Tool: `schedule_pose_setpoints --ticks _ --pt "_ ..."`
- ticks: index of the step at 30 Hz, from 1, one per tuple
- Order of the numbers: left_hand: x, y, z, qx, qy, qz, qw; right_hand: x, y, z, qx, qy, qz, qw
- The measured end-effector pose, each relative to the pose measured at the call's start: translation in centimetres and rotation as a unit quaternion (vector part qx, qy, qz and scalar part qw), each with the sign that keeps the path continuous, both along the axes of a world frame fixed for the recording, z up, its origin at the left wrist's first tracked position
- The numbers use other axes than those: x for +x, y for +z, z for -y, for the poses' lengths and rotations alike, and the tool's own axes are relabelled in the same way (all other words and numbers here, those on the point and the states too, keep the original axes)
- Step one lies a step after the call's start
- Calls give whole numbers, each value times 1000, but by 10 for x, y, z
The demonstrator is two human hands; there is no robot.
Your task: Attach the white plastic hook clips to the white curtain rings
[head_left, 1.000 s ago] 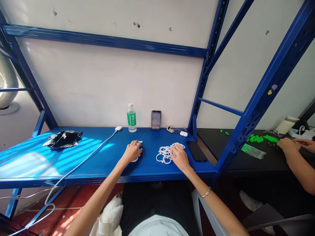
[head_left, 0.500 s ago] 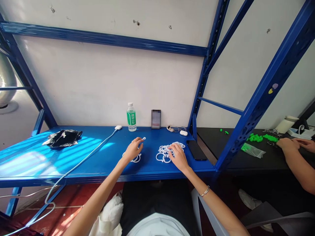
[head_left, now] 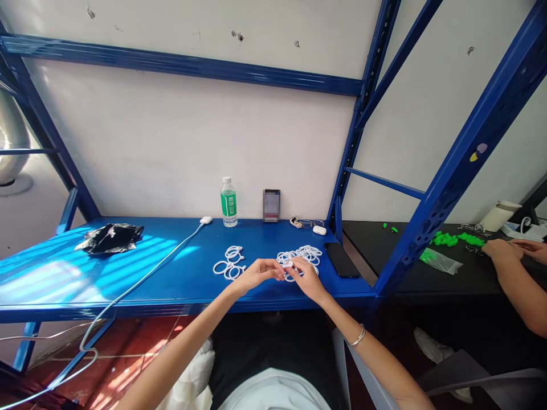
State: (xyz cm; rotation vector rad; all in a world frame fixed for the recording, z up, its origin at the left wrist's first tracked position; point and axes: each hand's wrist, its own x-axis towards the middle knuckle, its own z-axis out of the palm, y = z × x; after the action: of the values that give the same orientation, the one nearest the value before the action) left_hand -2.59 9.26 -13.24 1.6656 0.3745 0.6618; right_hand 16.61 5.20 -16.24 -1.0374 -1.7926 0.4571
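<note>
My left hand (head_left: 261, 272) and my right hand (head_left: 308, 280) meet over the front of the table, fingertips almost together. Between them is a white plastic ring (head_left: 289, 265), pinched by the fingers of both and partly hidden by them. Right behind my right hand lies a loose pile of white rings (head_left: 315, 250), some covered by the fingers. To the left of my left hand, a smaller group of white rings (head_left: 231, 262) with little knobs rests flat on the blue table (head_left: 179, 279).
A black phone (head_left: 342, 260) lies right of the pile. Behind stand a water bottle (head_left: 229, 204) and a small upright screen (head_left: 271, 205), with an earbud case (head_left: 319, 230) nearby. A white cable (head_left: 145, 278) crosses the left side. A co-worker's hands (head_left: 502, 250) are beside green pieces (head_left: 445, 239).
My left hand has moved right, away from the smaller group of rings, which now shows fully. It has joined my right hand, and a white ring is now between their fingers.
</note>
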Motion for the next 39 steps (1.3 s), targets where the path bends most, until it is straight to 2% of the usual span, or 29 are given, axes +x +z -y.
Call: schedule_pose_setpoints --ticks 2,5,7,9,11,14,19,23,25,27,29,31,33,35,37,39 --pt "2 -2 1 -44 13 15 999 -1 1 2 -43 35 -35 998" --pt "4 -4 3 -88 26 2 996 -5 3 6 -148 146 -89 974" --pt "5 -5 4 -88 12 -29 996 -7 6 10 -204 209 -121 949" --pt "6 -6 6 -75 -15 -53 996 -8 7 12 -234 244 -139 931" --pt "7 -6 7 -75 -36 -52 995 -7 8 13 -248 256 -150 922" --pt "9 -6 9 -126 -41 -13 991 -5 6 11 -262 267 -193 907" --pt "12 -8 11 -162 -56 36 985 -9 -3 6 -286 305 -295 859" --pt "12 -8 11 -199 -66 89 974 -11 -1 5 -300 311 -354 829" --pt "10 -6 9 -194 -61 93 975 -10 3 6 -301 293 -344 840" --pt "7 -2 6 -151 -38 74 985 -7 5 7 -281 250 -308 874" --pt "1 1 0 -66 14 27 997 -4 5 6 -234 181 -249 922" --pt "-7 2 -9 65 93 -34 993 -1 4 5 -166 99 -164 967" --pt "-17 0 -22 212 186 -100 954 3 2 2 -80 22 -80 993" --pt "-29 -6 -37 329 286 -178 882 7 0 -1 0 -40 -16 999" --pt "-42 -12 -52 395 349 -267 807 11 -2 -4 52 -87 24 995" --pt "-52 -18 -65 426 381 -349 742 14 -5 -7 74 -120 48 989"
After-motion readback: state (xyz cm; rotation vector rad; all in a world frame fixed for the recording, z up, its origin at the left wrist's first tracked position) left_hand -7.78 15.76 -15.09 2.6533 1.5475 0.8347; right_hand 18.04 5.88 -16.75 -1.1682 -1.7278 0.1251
